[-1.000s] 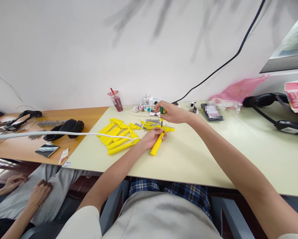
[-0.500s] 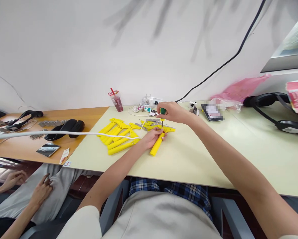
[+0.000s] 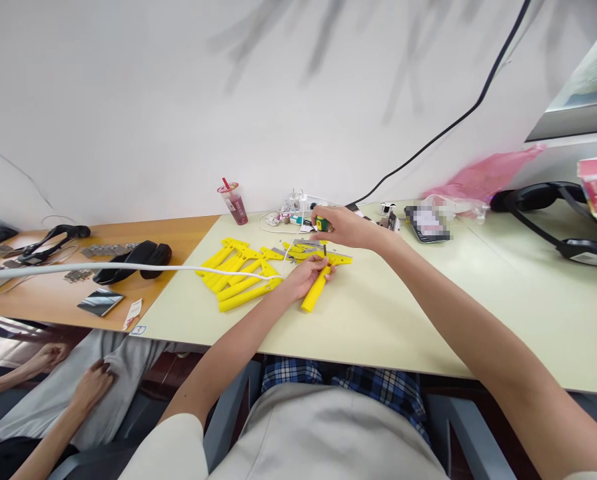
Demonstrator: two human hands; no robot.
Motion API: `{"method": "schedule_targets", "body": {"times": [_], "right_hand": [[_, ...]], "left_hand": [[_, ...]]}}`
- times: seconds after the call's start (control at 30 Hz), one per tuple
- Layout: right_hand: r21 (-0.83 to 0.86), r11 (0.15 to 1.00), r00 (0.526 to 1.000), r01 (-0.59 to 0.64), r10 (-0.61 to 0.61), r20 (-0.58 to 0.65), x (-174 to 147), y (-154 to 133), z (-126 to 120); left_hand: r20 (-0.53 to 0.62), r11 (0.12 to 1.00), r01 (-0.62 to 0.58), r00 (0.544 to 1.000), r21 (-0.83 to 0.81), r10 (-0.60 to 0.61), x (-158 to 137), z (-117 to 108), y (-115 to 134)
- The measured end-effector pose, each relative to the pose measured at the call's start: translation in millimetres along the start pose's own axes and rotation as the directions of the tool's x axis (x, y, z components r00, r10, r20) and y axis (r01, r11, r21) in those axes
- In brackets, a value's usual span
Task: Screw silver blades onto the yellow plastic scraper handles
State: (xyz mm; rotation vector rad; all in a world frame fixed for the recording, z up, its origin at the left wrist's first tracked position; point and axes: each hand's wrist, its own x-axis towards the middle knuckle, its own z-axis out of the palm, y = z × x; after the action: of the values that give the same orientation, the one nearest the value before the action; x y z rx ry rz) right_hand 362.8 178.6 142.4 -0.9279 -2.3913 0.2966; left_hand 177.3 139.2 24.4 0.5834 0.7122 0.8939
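My left hand is closed around the neck of a yellow T-shaped scraper, whose handle slants toward me above the table. Above it, my right hand grips the green-and-yellow handle of a screwdriver. The screwdriver stands upright, its shaft pointing down at the scraper's head; the tip is hidden by my left fingers. To the left of my left hand lie several yellow scraper handles in a row. Behind the held scraper are more yellow pieces and grey metal blades.
A cup with a red straw stands near the wall, beside a power strip with plugs. A phone, pink plastic bag and black headset lie on the right. A white cable crosses in front. Another person's hands rest at left.
My right hand has turned slightly on the screwdriver handle, showing more of its yellow part. My left hand keeps its hold on the scraper. The other person's hands have shifted on their lap.
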Motion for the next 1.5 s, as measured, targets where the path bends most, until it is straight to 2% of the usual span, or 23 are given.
{"method": "schedule_targets", "body": {"times": [0.13,0.27,0.4,0.63,0.9,1.1,1.17,1.27,1.37,1.5], "right_hand": [[0.112,0.994,0.997,0.005,-0.014,0.078,-3.4,-0.7,-1.0],[0.206,0.978,0.991,-0.043,0.017,0.129,-4.0,-0.1,-3.4],[0.133,0.989,0.996,-0.057,0.046,0.08,-1.9,3.1,-2.1],[0.126,0.991,0.998,-0.04,0.035,0.044,-2.7,6.8,-1.0],[0.133,0.989,0.997,-0.07,0.074,-0.028,-4.3,9.2,-8.4],[0.149,0.988,0.993,0.029,-0.011,-0.12,-3.9,3.5,-16.0],[0.109,0.994,0.993,0.019,-0.006,-0.119,-3.9,2.5,-17.9],[0.008,1.0,0.995,-0.028,0.028,-0.096,-4.2,11.5,-14.5],[-0.07,0.993,0.994,-0.091,0.086,-0.067,-4.4,32.9,-3.9],[-0.069,0.988,0.99,-0.139,0.137,-0.031,-4.7,61.1,8.1]], "left_hand": [[-0.016,1.0,0.0,1.0,0.008,0.0,-0.3,1.2,0.6],[-0.035,1.0,0.003,0.999,-0.008,-0.004,-1.6,3.3,2.4],[-0.042,1.0,0.023,0.999,-0.007,-0.023,-2.4,3.3,3.4],[-0.032,1.0,0.018,0.999,-0.001,-0.018,-4.3,4.5,2.9],[-0.05,0.999,-0.045,0.998,-0.012,0.044,-8.1,11.4,6.5],[-0.078,1.0,-0.011,0.997,-0.008,0.01,-8.4,13.2,3.7],[-0.072,1.0,-0.018,0.997,0.003,0.018,-8.5,13.5,1.7],[-0.038,0.998,-0.04,0.998,0.039,0.041,-9.5,13.5,0.3],[-0.005,0.996,-0.059,0.998,0.072,0.06,-11.1,13.0,0.8],[0.013,0.995,-0.047,0.999,0.092,0.046,-11.6,12.0,1.7]]}}
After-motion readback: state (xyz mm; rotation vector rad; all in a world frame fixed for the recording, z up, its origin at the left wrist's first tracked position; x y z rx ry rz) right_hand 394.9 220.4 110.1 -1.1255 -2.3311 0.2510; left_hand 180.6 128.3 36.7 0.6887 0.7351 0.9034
